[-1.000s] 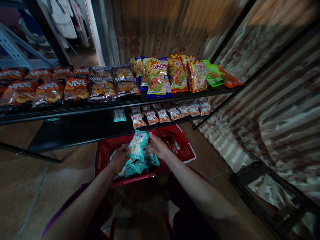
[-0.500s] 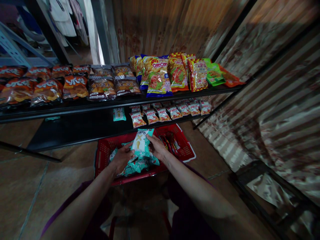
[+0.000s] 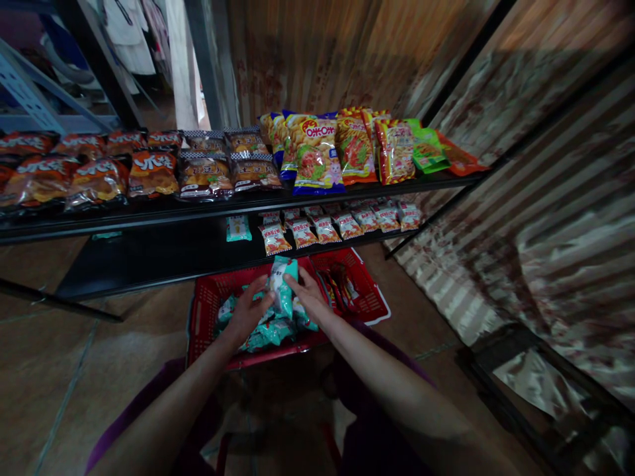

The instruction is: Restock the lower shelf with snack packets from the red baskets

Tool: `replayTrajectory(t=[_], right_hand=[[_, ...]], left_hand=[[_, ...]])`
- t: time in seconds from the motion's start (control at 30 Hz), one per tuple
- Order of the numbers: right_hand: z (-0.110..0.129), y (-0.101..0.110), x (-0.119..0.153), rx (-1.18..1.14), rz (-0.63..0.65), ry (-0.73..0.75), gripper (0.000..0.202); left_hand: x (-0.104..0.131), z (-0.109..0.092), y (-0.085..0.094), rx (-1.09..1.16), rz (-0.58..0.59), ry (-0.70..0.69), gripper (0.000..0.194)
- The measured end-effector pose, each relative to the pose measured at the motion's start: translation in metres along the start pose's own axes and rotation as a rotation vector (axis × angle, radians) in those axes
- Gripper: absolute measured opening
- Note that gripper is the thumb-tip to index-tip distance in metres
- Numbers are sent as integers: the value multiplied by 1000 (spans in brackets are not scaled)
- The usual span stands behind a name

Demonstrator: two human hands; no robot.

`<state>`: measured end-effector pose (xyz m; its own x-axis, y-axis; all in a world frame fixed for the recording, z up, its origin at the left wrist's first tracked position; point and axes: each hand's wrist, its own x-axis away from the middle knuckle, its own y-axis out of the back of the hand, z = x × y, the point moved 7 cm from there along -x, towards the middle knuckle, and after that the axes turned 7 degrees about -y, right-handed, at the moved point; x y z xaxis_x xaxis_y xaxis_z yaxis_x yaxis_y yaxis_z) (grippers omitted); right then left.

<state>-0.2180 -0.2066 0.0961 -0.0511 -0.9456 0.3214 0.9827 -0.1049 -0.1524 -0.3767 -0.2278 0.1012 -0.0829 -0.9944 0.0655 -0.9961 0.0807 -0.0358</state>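
Note:
A teal and white snack bag (image 3: 284, 285) is held up over the red basket (image 3: 202, 311), turned so its side edge shows. My left hand (image 3: 249, 309) grips it from the left with thumb and fingers. From the right, my right hand (image 3: 308, 291) is closed on the same bag. Below my hands lie several more teal snack bags (image 3: 270, 334) in the basket. In the basket's right section are dark red packets (image 3: 342, 284). One teal bag (image 3: 239, 228) stands on the lower shelf, left of the small white and orange bags (image 3: 301, 231).
Just beyond the basket is the black lower shelf (image 3: 149, 254). The upper shelf (image 3: 208, 206) carries orange chip bags (image 3: 44, 180), brown bags (image 3: 204, 175) and large colourful bags (image 3: 317, 155). A patterned curtain (image 3: 560, 218) hangs on the right, near a dark frame (image 3: 526, 370) on the floor.
The teal bag has turned between my hands, from its printed front facing me to a narrower side view. The view has shifted slightly.

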Motion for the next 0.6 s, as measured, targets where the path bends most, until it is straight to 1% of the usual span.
replayTrajectory(t=[0.07, 0.13, 0.2, 0.27, 0.33, 0.4, 0.47, 0.5, 0.6], right_hand=[[5, -12, 10, 116, 99, 43, 55], [6, -19, 16, 129, 168, 26, 57], [3, -18, 19, 52, 169, -18, 61], [-2, -13, 18, -21, 102, -65, 63], [-12, -10, 18, -59, 53, -161, 60], [-27, -15, 20, -113, 83, -312, 53], [-39, -23, 26, -215, 144, -436, 47], [-43, -26, 28, -279, 160, -474, 45], [-51, -29, 31, -457, 131, -535, 40]], left_hand=[[1, 0, -10, 68, 53, -6, 67], [1, -1, -14, 112, 38, -2, 73], [1, 1, -10, 223, -48, 72, 67], [0, 5, -7, 416, -126, 189, 58], [-2, 4, -5, 595, -170, 260, 55], [-4, 0, -3, 687, -190, 269, 55], [-6, -4, -2, 710, -190, 246, 55], [-7, -5, -2, 713, -182, 236, 55], [-6, -6, -5, 710, -166, 221, 56]])
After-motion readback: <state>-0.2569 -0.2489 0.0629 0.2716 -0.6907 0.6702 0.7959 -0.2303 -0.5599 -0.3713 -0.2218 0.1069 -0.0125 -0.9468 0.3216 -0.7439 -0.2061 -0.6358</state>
